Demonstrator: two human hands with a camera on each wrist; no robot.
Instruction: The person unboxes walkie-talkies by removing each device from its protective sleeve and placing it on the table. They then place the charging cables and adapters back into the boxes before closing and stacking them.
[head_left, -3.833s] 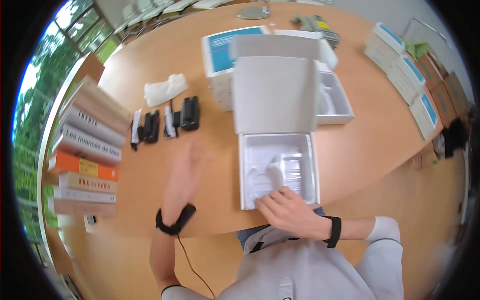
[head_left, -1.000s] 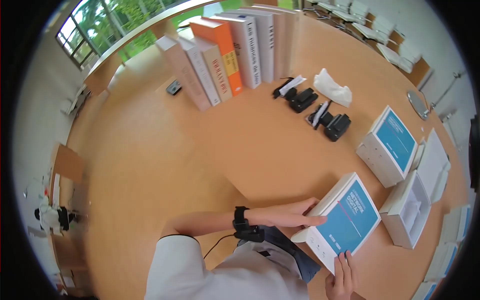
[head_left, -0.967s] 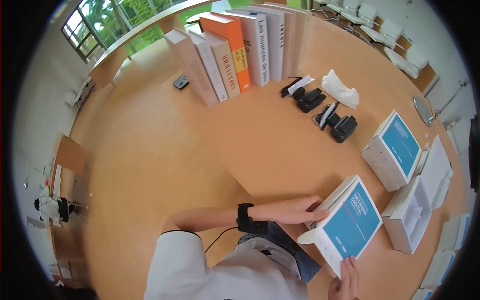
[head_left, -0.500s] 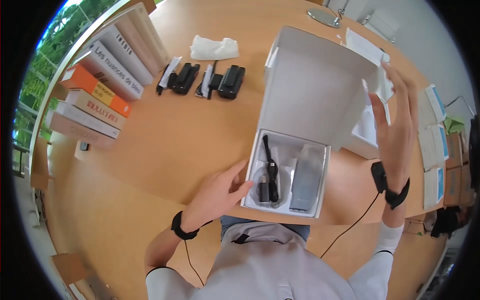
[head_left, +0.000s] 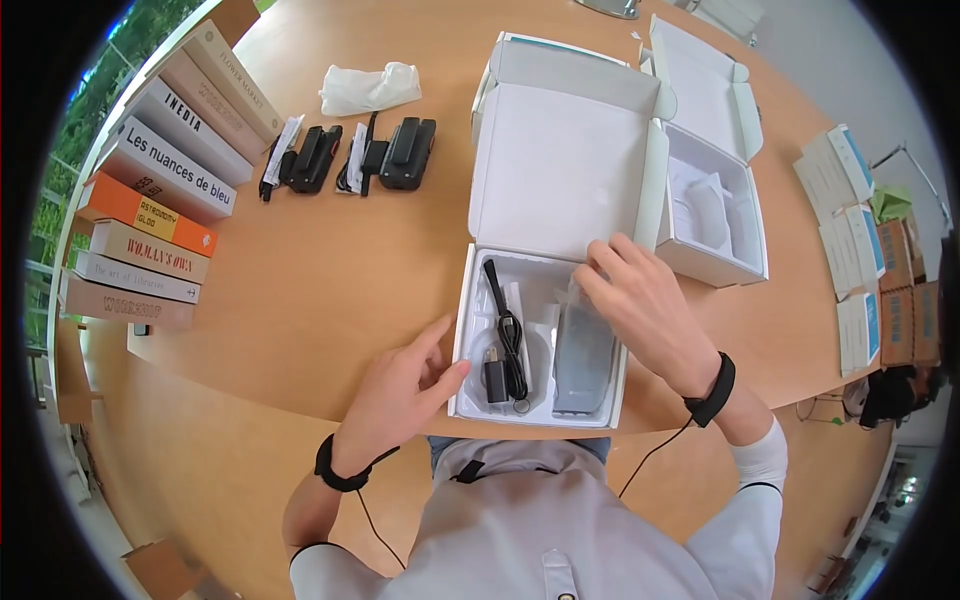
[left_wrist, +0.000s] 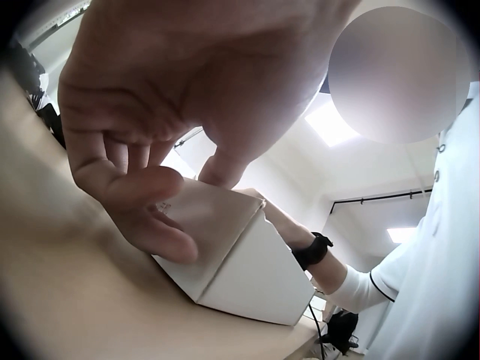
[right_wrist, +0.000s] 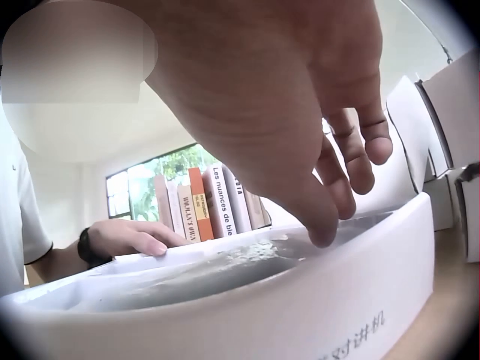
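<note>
An open white box point(head_left: 464, 330) stands at the table's front edge, its lid point(head_left: 555, 160) folded back. In its tray lie a black coiled cable point(head_left: 508, 340), a black plug adapter point(head_left: 496, 380) and a grey block in a clear plastic bag point(head_left: 585, 360). My left hand point(head_left: 405, 385) rests against the box's left side, thumb at the rim and fingers along the wall point(left_wrist: 217, 225). My right hand point(head_left: 645, 310) reaches over the right rim, with thumb and fingertips bent down at the far end of the bag point(right_wrist: 259, 251); a small gap shows between them.
Behind the box on the right stands a second open white box point(head_left: 715, 265) with a moulded tray. Two black devices point(head_left: 407, 155) with bagged cords and a white plastic bag point(head_left: 370, 90) lie farther back. Books point(head_left: 160, 205) line the left; white boxes point(head_left: 850, 250) stand far right.
The box was turned, its blue lid shut, then opened with its contents showing. My right hand has come down from beside the raised lid to the bag; my left stays at the box's side.
</note>
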